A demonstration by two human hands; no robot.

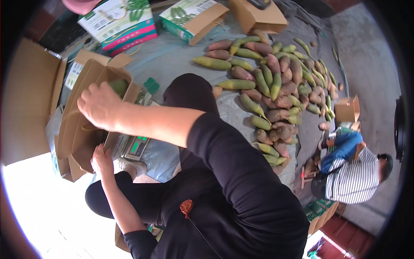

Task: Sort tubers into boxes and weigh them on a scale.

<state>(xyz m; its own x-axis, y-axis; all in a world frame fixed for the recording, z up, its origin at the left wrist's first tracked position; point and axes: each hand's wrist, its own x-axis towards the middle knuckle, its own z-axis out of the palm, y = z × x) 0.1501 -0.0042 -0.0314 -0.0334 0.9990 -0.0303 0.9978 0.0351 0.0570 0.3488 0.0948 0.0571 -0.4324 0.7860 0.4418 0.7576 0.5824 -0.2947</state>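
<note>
An open cardboard box stands at my left with a green radish showing inside near its far end. My right hand reaches across over the box, its fingers curled. What they hold, if anything, is hidden. My left hand is at the box's near edge, thumb and fingers closed on the cardboard. A loop of cord shows by the box wall below my right hand. Beside the box, a digital scale with a lit green display sits partly beneath my right forearm.
A large pile of green and reddish radishes covers the sheeting to the right. Printed cartons and an open carton stand beyond. A big cardboard panel rises at far left. Another person in stripes sits at right.
</note>
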